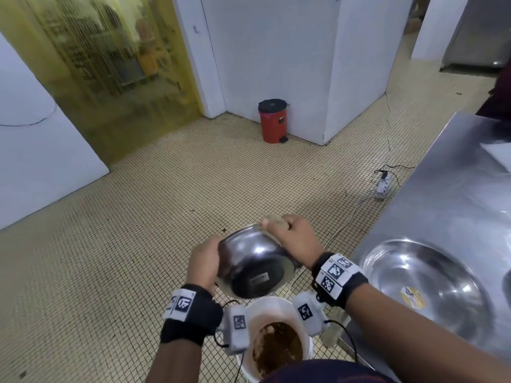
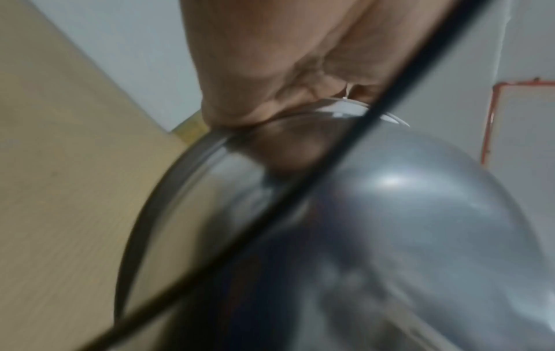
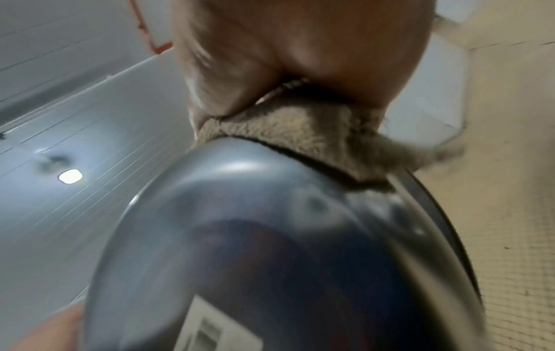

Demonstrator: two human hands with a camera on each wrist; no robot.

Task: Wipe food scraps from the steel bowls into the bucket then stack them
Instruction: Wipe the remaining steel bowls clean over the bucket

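Low in the middle of the head view, the left hand [image 1: 204, 265] grips the rim of a steel bowl [image 1: 255, 268] tipped away over the white bucket [image 1: 276, 338], while the right hand [image 1: 294, 240] pinches a beige cloth [image 1: 272, 221] against its far rim. To wipe well, I'd keep the mouth angled down over the bucket, hold the rim firmly and sweep the cloth from the far edge toward the scraps below. The bowl's inside is hidden, so remaining food is unknowable; fingertips are tucked out of sight, and another bowl [image 1: 423, 275] sits at lower right
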